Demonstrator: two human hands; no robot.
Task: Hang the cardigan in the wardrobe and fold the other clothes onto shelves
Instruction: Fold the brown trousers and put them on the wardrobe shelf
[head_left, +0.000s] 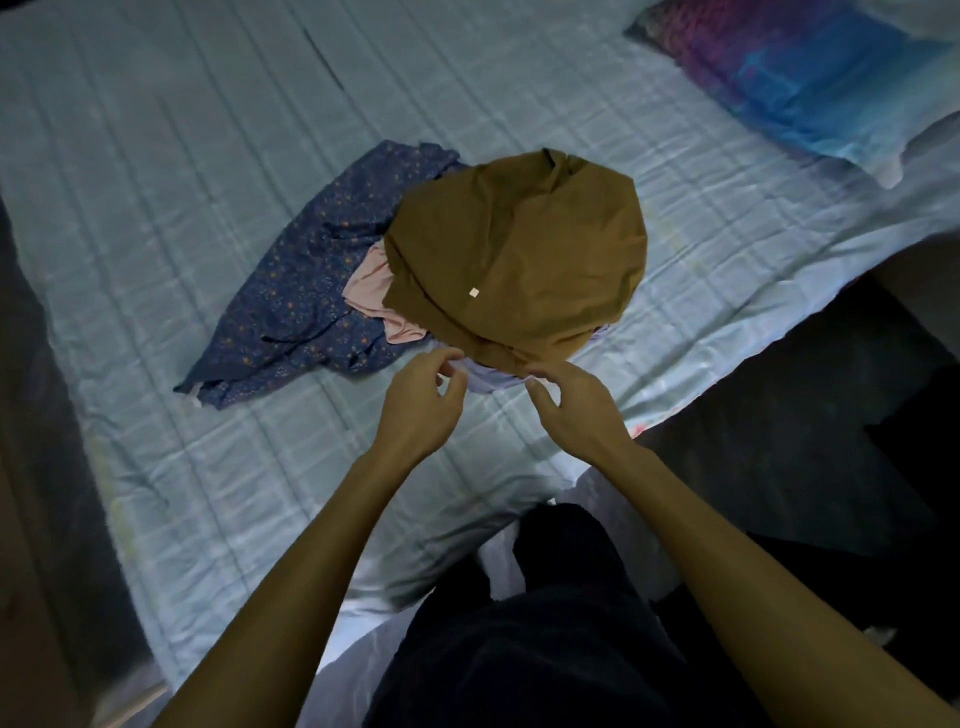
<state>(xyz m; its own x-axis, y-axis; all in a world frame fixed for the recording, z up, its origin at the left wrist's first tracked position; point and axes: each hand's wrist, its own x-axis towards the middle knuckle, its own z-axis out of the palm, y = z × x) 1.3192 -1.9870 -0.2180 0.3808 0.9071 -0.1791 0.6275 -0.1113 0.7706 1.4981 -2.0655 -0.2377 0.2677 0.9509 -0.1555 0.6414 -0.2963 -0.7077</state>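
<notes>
A pile of clothes lies in the middle of the bed. A brown garment (519, 254) with a small white tag tops the pile. Under it show a pink piece (371, 283), a pale lilac piece (488, 376) at the near edge, and a navy garment with small orange flowers (296, 306) spread to the left. My left hand (423, 397) is at the near edge of the pile, fingertips pinched at the lilac cloth. My right hand (571, 402) is beside it, fingers curled at the brown garment's hem. Whether either hand truly grips cloth is unclear.
The bed (156, 208) has a pale blue checked sheet. A pillow (800, 73) with purple and blue print lies at the far right. Dark floor (779, 431) is on the right of the bed. My dark-clothed legs (545, 649) are at the bed's near edge.
</notes>
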